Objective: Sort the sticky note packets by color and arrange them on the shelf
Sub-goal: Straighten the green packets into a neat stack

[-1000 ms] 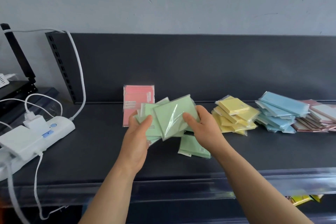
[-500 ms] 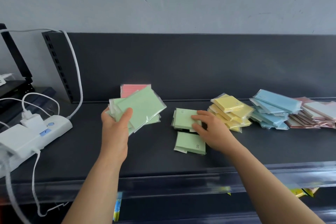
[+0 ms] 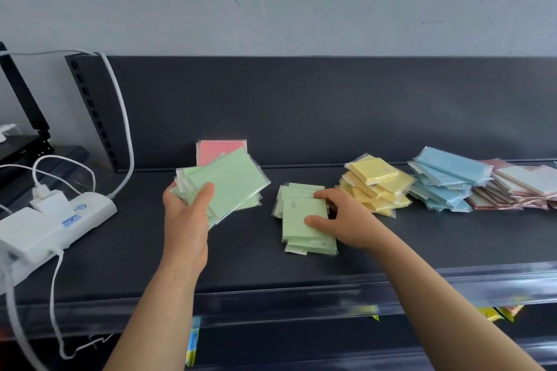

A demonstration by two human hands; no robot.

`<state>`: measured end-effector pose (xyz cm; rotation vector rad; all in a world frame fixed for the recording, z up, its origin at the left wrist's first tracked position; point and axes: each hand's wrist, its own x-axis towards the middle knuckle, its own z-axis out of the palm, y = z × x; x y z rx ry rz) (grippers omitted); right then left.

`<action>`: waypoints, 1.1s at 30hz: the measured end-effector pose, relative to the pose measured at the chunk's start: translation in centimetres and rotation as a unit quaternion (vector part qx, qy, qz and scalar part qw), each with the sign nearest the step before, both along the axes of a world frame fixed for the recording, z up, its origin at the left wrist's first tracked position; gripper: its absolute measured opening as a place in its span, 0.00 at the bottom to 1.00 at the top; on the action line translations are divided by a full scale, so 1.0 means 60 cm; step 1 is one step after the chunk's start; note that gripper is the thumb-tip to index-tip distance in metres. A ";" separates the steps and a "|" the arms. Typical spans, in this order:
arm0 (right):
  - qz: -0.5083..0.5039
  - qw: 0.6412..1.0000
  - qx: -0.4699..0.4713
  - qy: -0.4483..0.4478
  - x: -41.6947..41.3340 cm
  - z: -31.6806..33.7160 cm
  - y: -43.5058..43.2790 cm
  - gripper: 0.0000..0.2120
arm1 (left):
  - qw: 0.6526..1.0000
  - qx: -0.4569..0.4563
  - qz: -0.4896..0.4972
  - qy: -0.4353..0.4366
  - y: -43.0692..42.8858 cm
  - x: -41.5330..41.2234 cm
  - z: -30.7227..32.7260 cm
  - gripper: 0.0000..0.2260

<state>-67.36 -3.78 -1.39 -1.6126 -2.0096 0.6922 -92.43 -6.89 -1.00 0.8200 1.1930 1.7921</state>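
- The right hand (image 3: 343,220) has let go of the bundle it shared a second ago. It now lies on the loose green packets (image 3: 301,220), just left of the yellow stack (image 3: 376,187), thumb and forefinger on top and the other fingers curled at their right edge.
- Those packets lay as two separate lots half a second ago. Now they overlap, the upper ones drawn over the nearest one.
- The left hand (image 3: 187,220), well left of the yellow stack, alone grips the green bundle (image 3: 232,184), thumb across its face, clear of the shelf (image 3: 452,286).
- Green is thus split in two, part held and part lying. My judgement is that the lying part is being gathered to rejoin the bundle.
- Behind the bundle, further left of the yellow stack, a pink packet (image 3: 221,150) stands on edge at the shelf's back panel.
- Just right of the yellow stack lies the blue stack (image 3: 446,184). Both are slumped, so straightening them is still to do.
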 end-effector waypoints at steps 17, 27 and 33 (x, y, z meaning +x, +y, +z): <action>0.102 0.930 -0.051 0.349 -0.021 0.048 -0.011 0.25 | 0.974 0.014 -0.214 0.077 0.000 0.073 0.020 0.13; 0.026 0.925 0.035 0.378 0.001 -0.008 -0.029 0.28 | 0.908 -0.028 -0.274 0.316 0.002 0.100 0.008 0.27; 0.012 0.913 -0.001 0.408 -0.013 -0.015 -0.027 0.21 | 0.947 -0.038 -0.205 0.246 0.001 0.138 0.025 0.19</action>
